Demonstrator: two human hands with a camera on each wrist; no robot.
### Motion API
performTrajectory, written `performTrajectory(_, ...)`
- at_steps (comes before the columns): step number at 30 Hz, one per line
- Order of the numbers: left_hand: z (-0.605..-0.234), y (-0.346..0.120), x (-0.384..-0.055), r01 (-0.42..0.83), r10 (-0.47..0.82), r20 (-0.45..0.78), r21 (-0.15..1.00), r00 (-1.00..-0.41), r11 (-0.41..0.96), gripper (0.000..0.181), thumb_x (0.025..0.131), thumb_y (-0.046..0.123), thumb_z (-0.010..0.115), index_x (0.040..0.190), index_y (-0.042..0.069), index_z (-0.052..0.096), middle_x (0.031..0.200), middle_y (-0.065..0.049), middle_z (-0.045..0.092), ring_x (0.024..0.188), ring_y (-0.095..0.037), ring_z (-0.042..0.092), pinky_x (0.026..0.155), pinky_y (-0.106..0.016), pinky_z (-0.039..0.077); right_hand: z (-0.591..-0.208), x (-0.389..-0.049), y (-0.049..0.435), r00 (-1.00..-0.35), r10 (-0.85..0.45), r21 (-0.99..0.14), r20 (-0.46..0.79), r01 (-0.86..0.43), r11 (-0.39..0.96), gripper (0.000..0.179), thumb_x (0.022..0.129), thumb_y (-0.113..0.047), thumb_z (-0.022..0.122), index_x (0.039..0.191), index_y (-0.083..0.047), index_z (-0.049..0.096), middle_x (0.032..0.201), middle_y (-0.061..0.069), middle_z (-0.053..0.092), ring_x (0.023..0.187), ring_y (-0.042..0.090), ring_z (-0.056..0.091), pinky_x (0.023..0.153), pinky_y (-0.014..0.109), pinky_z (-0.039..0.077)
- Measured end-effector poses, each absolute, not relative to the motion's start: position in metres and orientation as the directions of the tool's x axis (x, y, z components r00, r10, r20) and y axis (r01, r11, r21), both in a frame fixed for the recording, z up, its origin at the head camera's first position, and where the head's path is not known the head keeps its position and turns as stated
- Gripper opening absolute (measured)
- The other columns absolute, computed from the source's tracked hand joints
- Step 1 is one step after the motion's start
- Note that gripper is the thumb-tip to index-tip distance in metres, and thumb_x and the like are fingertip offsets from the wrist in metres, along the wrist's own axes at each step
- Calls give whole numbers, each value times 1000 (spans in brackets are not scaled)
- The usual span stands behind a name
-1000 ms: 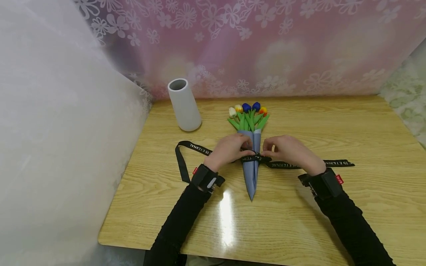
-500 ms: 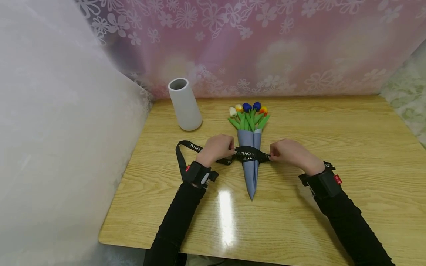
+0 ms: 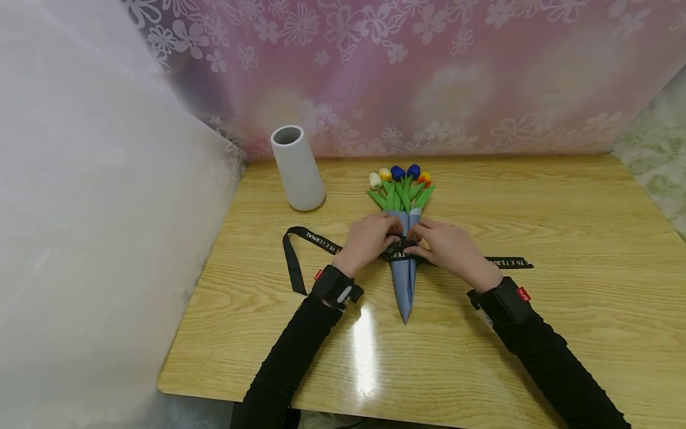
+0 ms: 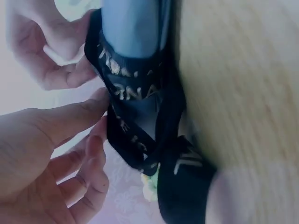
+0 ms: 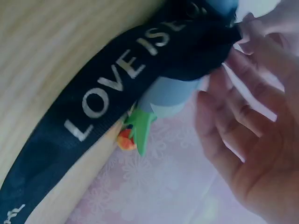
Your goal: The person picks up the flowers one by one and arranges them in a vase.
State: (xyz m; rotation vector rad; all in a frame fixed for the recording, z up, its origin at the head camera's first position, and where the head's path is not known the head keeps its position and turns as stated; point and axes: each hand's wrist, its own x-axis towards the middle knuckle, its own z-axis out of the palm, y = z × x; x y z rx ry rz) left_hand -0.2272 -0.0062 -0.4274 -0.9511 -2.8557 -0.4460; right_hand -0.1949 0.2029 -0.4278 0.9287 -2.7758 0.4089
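A bouquet of small tulips (image 3: 398, 173), wrapped in blue-grey paper (image 3: 403, 292), lies on the table. Around its middle runs a black ribbon (image 3: 321, 241) with pale lettering. My left hand (image 3: 370, 239) pinches this ribbon between thumb and forefinger at the wrap. From the other side my right hand (image 3: 447, 247) holds the ribbon with its fingertips, close to the left hand. In the left wrist view, loops of the ribbon (image 4: 133, 91) circle the paper. One ribbon tail trails left in a bend, the other right, partly behind the right hand.
A white vase (image 3: 298, 173) stands upright at the back left of the wooden table (image 3: 563, 357). Behind the table hangs a pink flowered curtain (image 3: 375, 77), and a white sheet (image 3: 96, 208) borders the left side.
Both hands pulled the ribbon apart sideways, then came back together over the wrap. The right hand now sits further left, and the right ribbon tail lies shorter than at first.
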Motion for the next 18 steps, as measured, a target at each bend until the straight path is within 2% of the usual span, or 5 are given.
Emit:
performTrajectory(4,-426,-11,-228,564,547,139,238,-825,791,8,100,21,67,94,17,70,87,3,65,75,-11,61,63,-24,51,-425,-197,206,-814,-540,-201,214,-578,791,14,89,-19,81,85,-14,67,80,1,63,61,14,56,50,30,43)
performTrajectory(8,-418,-28,-230,444,457,-13,207,-890,872,26,98,16,65,74,16,54,66,3,47,57,-11,45,50,-24,34,-416,-197,223,-842,-533,-204,77,-537,819,12,86,-11,80,81,-11,69,79,3,62,67,19,56,56,35,48)
performTrajectory(11,-414,-39,-231,375,392,-126,138,-911,917,36,97,22,71,68,15,51,59,3,43,52,-12,42,47,-25,33,-409,-196,237,-845,-535,-211,-17,-520,828,9,86,-10,80,81,-9,72,82,5,61,72,22,57,63,38,51)
performTrajectory(13,-413,-42,-231,359,373,-130,119,-919,926,31,96,28,74,73,13,59,65,0,49,54,-14,48,49,-26,38,-406,-196,241,-851,-524,-222,-34,-505,834,9,88,-12,79,83,-8,73,82,6,60,71,22,57,63,38,51)
performTrajectory(18,-416,-28,-232,461,444,122,239,-888,855,22,99,30,69,113,13,69,105,-5,66,82,-19,67,67,-31,56,-408,-197,229,-862,-494,-250,111,-505,826,15,95,-23,73,97,-8,71,88,7,64,75,23,60,66,40,50)
